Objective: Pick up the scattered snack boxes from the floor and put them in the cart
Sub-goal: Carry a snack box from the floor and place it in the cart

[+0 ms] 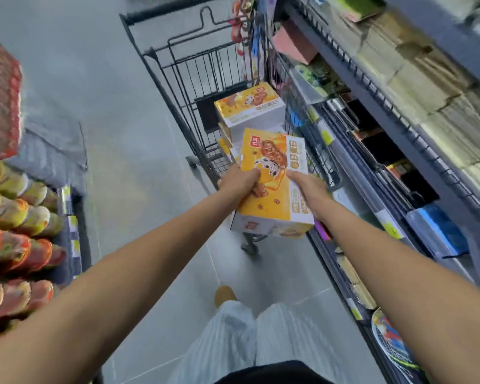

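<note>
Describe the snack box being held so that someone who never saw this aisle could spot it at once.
Find the black wire cart beside the right-hand shelves. At its near end, the left hand and right hand grip a yellow-orange snack box. Unlike the matching boxes lying inside the cart, it is held up in the air.

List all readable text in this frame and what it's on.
"每日蛋白", probably, turned sideways: white edge strip of the held box.
Red logo on it: too blurred to read.
Print on the top box in the cart: blurred.
Yellow shelf tags: too small.
</note>
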### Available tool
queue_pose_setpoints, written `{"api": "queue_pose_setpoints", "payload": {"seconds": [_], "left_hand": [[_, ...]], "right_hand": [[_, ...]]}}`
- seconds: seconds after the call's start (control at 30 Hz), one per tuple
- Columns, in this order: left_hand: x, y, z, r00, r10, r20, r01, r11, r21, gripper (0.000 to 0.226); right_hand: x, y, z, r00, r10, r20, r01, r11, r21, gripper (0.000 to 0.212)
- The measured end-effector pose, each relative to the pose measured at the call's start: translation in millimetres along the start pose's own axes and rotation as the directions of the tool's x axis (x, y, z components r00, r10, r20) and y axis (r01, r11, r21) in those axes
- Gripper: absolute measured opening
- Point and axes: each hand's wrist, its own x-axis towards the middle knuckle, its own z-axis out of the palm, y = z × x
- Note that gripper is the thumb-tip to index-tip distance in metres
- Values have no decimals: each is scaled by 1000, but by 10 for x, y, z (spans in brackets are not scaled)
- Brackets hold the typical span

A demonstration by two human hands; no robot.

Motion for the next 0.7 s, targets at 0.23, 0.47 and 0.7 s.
{"api": "queue_pose_setpoints", "payload": {"seconds": [0.23, 0.47, 0.7], "left_hand": [[700, 472, 123, 994, -18, 109, 11, 998, 61, 35], [1640, 851, 342, 988, -73, 138, 52, 987, 152, 18], [2613, 765, 439, 985, -72, 159, 24, 958, 284, 34]], "right_hand": [[629, -240, -58, 994, 81, -77, -76, 995, 70, 32], [1589, -352, -8, 971, 188, -148, -180, 982, 64, 17], [2317, -59, 355, 913, 371, -172, -352, 927, 130, 24]]}}
